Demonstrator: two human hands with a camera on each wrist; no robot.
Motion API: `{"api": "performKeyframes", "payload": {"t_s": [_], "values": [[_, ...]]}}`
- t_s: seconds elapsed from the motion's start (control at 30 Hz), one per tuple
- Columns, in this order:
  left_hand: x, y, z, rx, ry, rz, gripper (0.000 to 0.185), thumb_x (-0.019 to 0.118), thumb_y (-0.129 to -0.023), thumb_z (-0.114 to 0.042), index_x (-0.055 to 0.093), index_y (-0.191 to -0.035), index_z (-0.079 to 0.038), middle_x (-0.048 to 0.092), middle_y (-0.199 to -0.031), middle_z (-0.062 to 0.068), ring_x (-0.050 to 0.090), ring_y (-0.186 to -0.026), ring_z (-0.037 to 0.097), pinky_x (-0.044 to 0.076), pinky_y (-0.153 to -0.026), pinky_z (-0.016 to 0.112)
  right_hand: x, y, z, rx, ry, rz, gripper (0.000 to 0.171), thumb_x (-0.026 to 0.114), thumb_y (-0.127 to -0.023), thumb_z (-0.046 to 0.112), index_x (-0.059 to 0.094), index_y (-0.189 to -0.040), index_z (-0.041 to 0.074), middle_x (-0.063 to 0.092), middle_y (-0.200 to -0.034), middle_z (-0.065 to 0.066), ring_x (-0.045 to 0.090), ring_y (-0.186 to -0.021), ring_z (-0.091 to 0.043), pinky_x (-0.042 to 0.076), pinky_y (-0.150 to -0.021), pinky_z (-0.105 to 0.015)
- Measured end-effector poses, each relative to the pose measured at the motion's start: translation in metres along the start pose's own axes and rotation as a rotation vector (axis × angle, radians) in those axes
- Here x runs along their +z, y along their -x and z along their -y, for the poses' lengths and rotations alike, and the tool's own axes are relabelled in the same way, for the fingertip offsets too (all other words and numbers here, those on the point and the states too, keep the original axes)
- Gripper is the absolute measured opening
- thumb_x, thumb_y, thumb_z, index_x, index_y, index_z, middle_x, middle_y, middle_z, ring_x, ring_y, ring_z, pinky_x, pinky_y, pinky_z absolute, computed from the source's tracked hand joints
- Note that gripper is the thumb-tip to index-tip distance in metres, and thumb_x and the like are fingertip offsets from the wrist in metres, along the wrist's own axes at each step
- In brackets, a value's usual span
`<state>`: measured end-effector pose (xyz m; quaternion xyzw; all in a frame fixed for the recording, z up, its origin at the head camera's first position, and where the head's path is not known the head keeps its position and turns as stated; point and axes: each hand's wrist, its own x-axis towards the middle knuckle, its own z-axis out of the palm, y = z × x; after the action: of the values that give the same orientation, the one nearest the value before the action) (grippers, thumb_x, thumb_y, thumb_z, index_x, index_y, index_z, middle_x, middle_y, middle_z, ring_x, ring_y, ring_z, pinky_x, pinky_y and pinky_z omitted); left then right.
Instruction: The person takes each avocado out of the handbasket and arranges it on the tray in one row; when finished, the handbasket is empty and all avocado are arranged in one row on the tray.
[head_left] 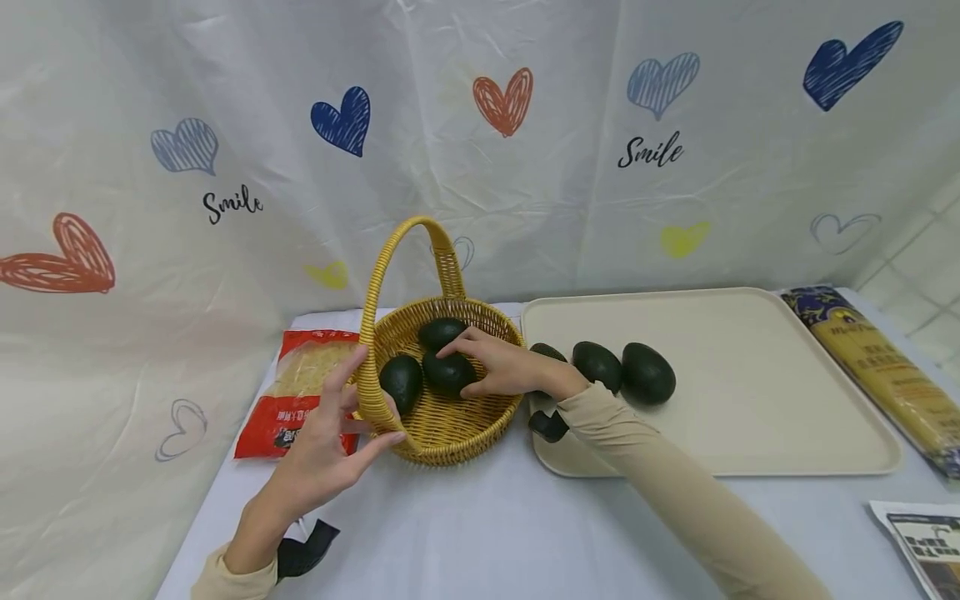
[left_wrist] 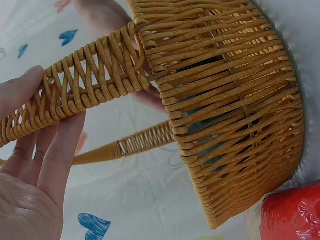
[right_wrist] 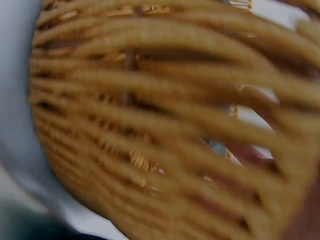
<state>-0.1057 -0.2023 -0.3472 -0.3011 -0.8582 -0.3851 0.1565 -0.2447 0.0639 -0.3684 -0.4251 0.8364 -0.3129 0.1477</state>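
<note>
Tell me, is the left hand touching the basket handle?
Touching. The left wrist view shows the left hand with its straight fingers lying against the woven basket handle.

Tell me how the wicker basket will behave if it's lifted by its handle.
The basket looks stiff: tightly woven walls hold their shape. Probably light itself, but three avocados add weight and, being rounded and loose, may roll inside. The tall handle suggests it may swing or tilt; the left hand steadies it at the rim.
</note>
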Motion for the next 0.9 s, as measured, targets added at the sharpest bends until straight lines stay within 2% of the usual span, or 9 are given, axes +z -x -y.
{"api": "performKeyframes", "payload": {"t_s": [0.2, 0.4, 0.63, 0.9], "values": [[0.0, 0.002, 0.0, 0.0, -0.006, 0.0, 0.122, 0.09, -0.07, 0.012, 0.016, -0.165, -0.01, 0.069, -0.103, 0.007, 0.072, -0.088, 0.016, 0.063, -0.076, 0.027, 0.012, -0.012, 0.0, 0.015, 0.03, 0.022, 0.058, 0.075, -0.098, 0.011, 0.051, -0.151, 0.006, 0.041, -0.151, -0.018, 0.044, -0.142, -0.034, 0.041, -0.118, -0.046], [0.001, 0.002, 0.001, 0.008, 0.003, -0.007, 0.121, 0.09, -0.071, 0.012, 0.017, -0.165, -0.01, 0.069, -0.104, 0.007, 0.071, -0.089, 0.016, 0.063, -0.075, 0.027, 0.017, -0.016, 0.0, 0.029, 0.028, 0.012, 0.055, 0.074, -0.098, 0.01, 0.054, -0.149, 0.008, 0.045, -0.149, -0.016, 0.048, -0.139, -0.032, 0.043, -0.116, -0.047], [0.002, 0.003, 0.001, -0.011, 0.012, 0.001, 0.121, 0.09, -0.072, 0.011, 0.017, -0.165, -0.012, 0.069, -0.104, 0.006, 0.071, -0.09, 0.016, 0.063, -0.076, 0.028, 0.019, -0.01, 0.004, 0.047, 0.056, 0.04, 0.051, 0.075, -0.099, 0.016, 0.058, -0.146, 0.01, 0.05, -0.142, -0.014, 0.052, -0.133, -0.03, 0.045, -0.113, -0.046], [0.001, 0.001, 0.002, 0.008, 0.026, -0.001, 0.119, 0.089, -0.072, 0.011, 0.017, -0.165, -0.01, 0.068, -0.103, 0.004, 0.072, -0.093, 0.018, 0.064, -0.077, 0.029, 0.014, -0.001, 0.016, 0.077, 0.11, 0.074, 0.047, 0.073, -0.101, 0.024, 0.06, -0.145, 0.012, 0.054, -0.134, -0.012, 0.058, -0.124, -0.027, 0.048, -0.109, -0.044]]}}
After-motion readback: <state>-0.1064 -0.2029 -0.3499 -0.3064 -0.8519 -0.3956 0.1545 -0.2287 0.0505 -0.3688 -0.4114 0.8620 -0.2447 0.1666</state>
